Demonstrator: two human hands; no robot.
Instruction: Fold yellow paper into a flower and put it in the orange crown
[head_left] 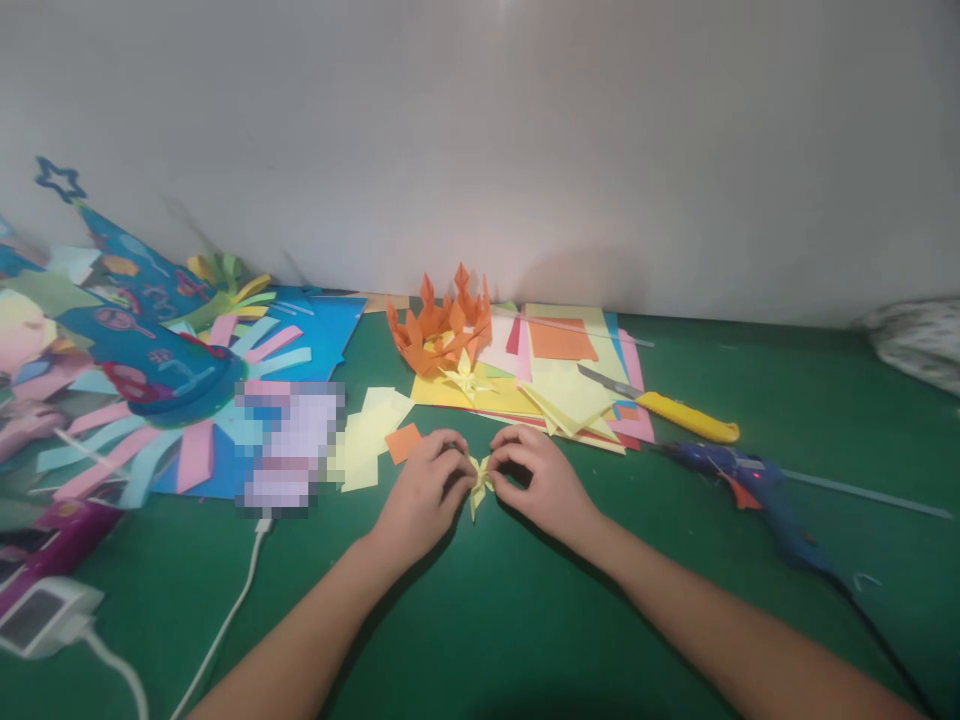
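Note:
A small folded pale-yellow paper piece lies on the green mat between my two hands. My left hand pinches its left side with curled fingers. My right hand pinches its right side the same way. Just beyond them lie loose pale-yellow paper squares and a small orange square. Further back, a folded orange paper crown shape and a small yellow folded flower rest on a stack of coloured paper sheets.
A yellow-handled craft knife lies beside the sheets. A blue glue gun sits at right. A blue decorated paper cone with coloured strips fills the left. A white charger and cable lie at lower left. A wall stands behind.

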